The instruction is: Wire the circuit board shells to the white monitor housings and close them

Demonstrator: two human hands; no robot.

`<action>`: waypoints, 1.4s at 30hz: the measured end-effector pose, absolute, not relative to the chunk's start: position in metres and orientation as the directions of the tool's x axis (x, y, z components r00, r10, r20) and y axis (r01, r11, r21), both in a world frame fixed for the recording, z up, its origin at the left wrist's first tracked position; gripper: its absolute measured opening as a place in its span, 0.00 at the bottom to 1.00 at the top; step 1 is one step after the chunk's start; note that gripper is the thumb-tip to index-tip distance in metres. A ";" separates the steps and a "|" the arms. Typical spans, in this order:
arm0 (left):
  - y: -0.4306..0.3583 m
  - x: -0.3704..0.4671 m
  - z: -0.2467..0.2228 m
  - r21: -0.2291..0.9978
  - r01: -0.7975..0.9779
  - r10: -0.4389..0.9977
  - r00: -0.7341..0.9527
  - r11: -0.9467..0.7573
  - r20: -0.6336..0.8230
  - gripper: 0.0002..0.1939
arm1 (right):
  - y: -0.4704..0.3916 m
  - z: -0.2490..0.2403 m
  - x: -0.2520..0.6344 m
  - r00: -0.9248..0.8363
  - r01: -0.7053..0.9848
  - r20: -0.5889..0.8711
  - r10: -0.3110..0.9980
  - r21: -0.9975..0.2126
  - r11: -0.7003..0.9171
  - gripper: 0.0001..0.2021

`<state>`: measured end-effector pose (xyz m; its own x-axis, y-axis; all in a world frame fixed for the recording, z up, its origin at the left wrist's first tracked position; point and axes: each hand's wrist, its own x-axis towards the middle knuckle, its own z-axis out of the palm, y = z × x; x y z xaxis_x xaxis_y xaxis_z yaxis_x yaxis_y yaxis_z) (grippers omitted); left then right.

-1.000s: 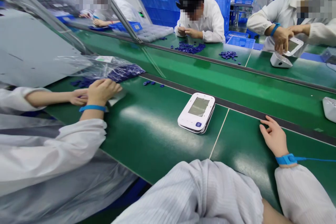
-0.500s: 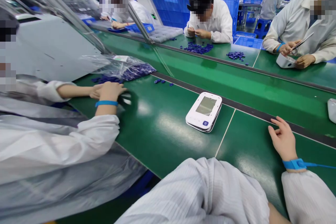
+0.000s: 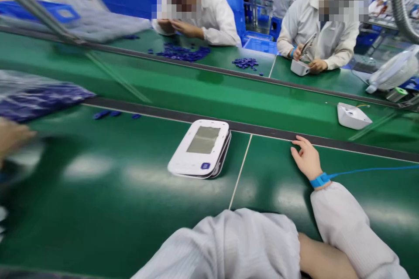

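My right hand [image 3: 307,157] rests on the green bench beside the dark rail, palm down. Its fingers are loosely bent and apart, with nothing in them. Around that wrist is a blue wrist strap [image 3: 320,180] with a blue cord running right. My left arm, in a pale sleeve [image 3: 242,239], lies across the bottom of the view; its hand is out of sight. To the left of my right hand, untouched, lie stacked white device covers [image 3: 178,161]. The top one has a grey screen [image 3: 203,140] and a dark blue button [image 3: 205,165].
A co-worker's blurred hand [image 3: 15,139] is at the left edge, near a clear bag of blue parts [image 3: 42,98]. Several loose blue pieces [image 3: 102,114] lie by the rail. A white shell [image 3: 352,115] sits on the green conveyor [image 3: 229,87]. Two people work opposite.
My view has swung right, so the bench and covers appear further left. The white shell shows more fully. My right hand stays at the rail in much the same pose.
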<state>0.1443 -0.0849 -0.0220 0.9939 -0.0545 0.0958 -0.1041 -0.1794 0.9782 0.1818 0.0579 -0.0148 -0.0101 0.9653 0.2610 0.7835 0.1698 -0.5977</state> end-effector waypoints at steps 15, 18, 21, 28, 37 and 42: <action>-0.089 0.149 -0.046 0.935 -0.311 -0.276 0.926 -0.170 0.258 0.06 | 0.059 -0.017 0.180 0.127 0.584 0.260 0.957 -0.800 0.140 0.19; -0.090 0.148 -0.042 0.937 -0.251 -0.314 0.934 -0.242 0.169 0.05 | 0.064 -0.021 0.189 0.221 0.552 0.316 0.923 -0.821 0.149 0.21; -0.092 0.147 -0.039 0.929 -0.198 -0.328 0.940 -0.311 0.090 0.04 | 0.081 -0.022 0.211 0.303 0.575 0.391 0.869 -0.802 0.160 0.26; -0.093 0.152 -0.049 0.942 -0.235 -0.346 0.927 -0.241 0.143 0.07 | 0.150 -0.015 0.293 0.482 0.693 0.333 0.810 -0.710 -0.121 0.37; -0.093 0.151 -0.049 0.965 -0.203 -0.241 0.957 -0.165 0.160 0.07 | 0.134 -0.013 0.288 0.567 0.678 0.464 0.680 -0.732 -0.066 0.22; -0.084 0.107 -0.022 0.944 -0.171 0.287 0.924 -0.282 0.253 0.18 | 0.084 -0.018 0.275 0.500 0.671 0.531 0.684 -0.737 0.081 0.23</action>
